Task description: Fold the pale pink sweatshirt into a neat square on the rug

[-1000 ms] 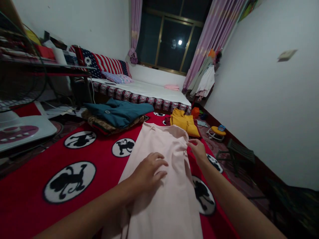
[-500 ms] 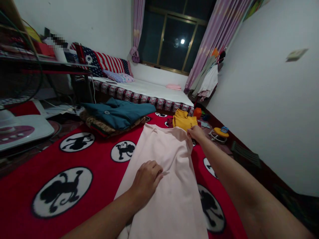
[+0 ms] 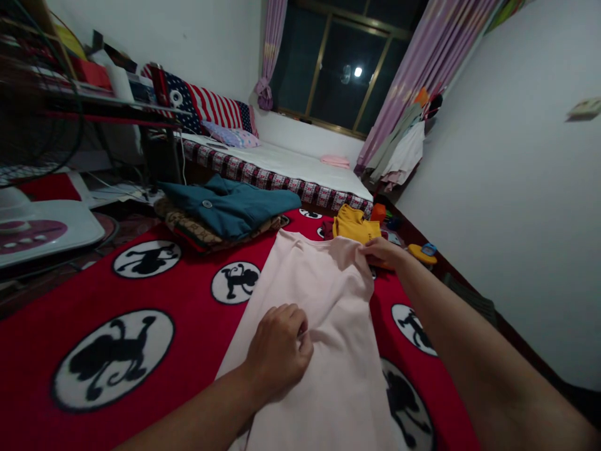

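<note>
A pale pink long top [image 3: 323,376] lies stretched lengthwise over the red blanket [image 3: 197,388] with its neckline at the far end. My right hand [image 3: 382,250] reaches out and pinches its far right shoulder corner, lifting it slightly. Midway down the top rests my left hand [image 3: 282,347], its fingers curled and thumb closed against the index finger on a fold of the cloth. Creases run across the fabric between the two hands. The near end of the top leaves the picture at the bottom.
Folded teal clothing [image 3: 230,203] lies on a brown patterned garment [image 3: 188,228] at the far left. Beyond the neckline sits a yellow garment [image 3: 354,224]. A bed [image 3: 291,160] stands under the window, a white fan base [image 3: 56,219] at left, a yellow stool [image 3: 421,254] at right.
My left thumb and fingers have closed more tightly on the cloth. My right hand keeps its pinch on the shoulder corner. The view has shifted slightly.
</note>
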`<state>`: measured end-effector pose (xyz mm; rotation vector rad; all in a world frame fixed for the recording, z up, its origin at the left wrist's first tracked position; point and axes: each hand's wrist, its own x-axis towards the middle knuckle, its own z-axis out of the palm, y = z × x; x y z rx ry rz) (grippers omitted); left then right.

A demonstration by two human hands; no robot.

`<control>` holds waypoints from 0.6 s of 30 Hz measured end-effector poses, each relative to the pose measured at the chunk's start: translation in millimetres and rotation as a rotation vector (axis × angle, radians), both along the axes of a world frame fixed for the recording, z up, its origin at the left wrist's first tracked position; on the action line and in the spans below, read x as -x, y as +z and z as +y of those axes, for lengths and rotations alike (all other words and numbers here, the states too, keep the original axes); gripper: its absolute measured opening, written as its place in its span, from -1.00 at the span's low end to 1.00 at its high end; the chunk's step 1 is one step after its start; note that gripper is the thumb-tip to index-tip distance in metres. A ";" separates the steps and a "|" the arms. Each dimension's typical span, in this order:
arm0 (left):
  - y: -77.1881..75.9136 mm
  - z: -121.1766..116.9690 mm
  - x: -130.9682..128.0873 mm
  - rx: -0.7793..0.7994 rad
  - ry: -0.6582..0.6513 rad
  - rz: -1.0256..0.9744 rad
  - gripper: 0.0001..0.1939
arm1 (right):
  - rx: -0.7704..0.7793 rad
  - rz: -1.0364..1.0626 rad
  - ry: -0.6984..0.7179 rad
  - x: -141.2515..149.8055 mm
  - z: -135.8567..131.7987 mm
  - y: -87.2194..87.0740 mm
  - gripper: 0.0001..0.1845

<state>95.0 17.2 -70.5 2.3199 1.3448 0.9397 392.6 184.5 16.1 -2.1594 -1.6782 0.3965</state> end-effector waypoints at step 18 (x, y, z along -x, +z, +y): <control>-2.8 7.3 5.7 0.093 0.093 -0.203 -0.95 | -0.323 -0.208 0.144 29.1 -13.5 -11.8 -0.57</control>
